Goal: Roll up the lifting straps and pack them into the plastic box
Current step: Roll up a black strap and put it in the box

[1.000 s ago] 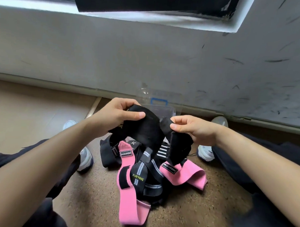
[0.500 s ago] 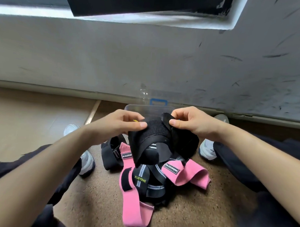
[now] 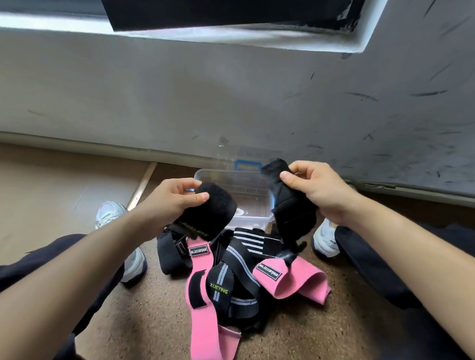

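Pile of straps, pink and black, lying tangled on the floor nearest the person; soft, light, floppy webbing, likely needing a hold at 1 end to start a tight roll. Left hand gripping a black strap, thumb curling over its top. Right hand pinching the other black strap near its upper end. Both hanging just above the pile. Plastic box sitting open beyond, showing no straps inside; its lid leaning behind

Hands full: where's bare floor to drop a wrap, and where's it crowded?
Bare speckled brown floor lies between the folded pink strap and the dark right trouser leg, and narrower left of the long pink strap. The pile of black striped straps before the clear plastic box is crowded.
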